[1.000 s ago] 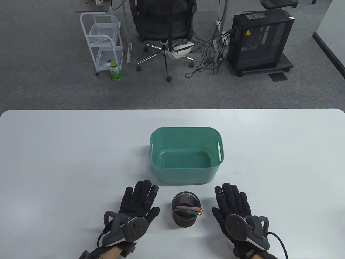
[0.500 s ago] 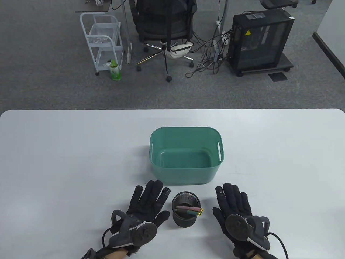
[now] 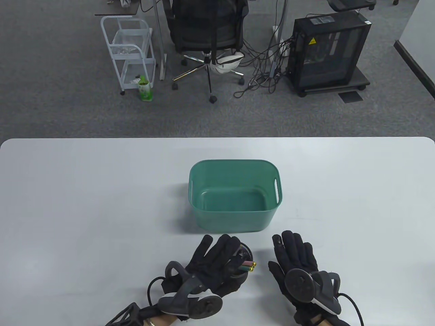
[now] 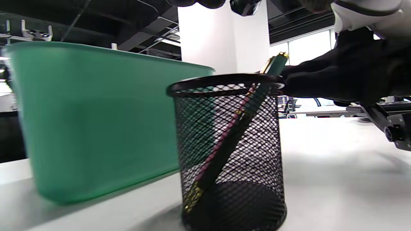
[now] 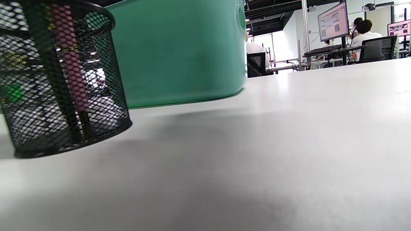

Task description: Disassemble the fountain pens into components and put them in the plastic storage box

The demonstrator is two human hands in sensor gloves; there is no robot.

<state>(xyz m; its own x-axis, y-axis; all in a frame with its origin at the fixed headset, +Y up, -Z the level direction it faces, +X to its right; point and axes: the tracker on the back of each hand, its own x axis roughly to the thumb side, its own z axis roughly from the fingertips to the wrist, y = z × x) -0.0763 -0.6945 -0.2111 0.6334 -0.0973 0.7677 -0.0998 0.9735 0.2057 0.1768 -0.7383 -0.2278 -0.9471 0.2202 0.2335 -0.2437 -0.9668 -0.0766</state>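
Note:
A black mesh pen cup stands on the white table just in front of the teal plastic box, which has nothing in it. Pink and green fountain pens with gold ends lean in the cup, poking out to the right. My left hand hovers over the cup with its fingers spread and straight, covering most of the cup and holding nothing. My right hand lies flat on the table to the right of the cup. In the left wrist view the pens cross inside the cup; the fingertips hang above it.
The table stretches wide on both sides of the box. Beyond its far edge the floor holds an office chair, a white cart and a computer tower. The right wrist view shows a person at distant desks.
My left hand has lifted off the table and swung right, from beside the cup to over its top. The right hand, cup, pens and box have stayed where they were.

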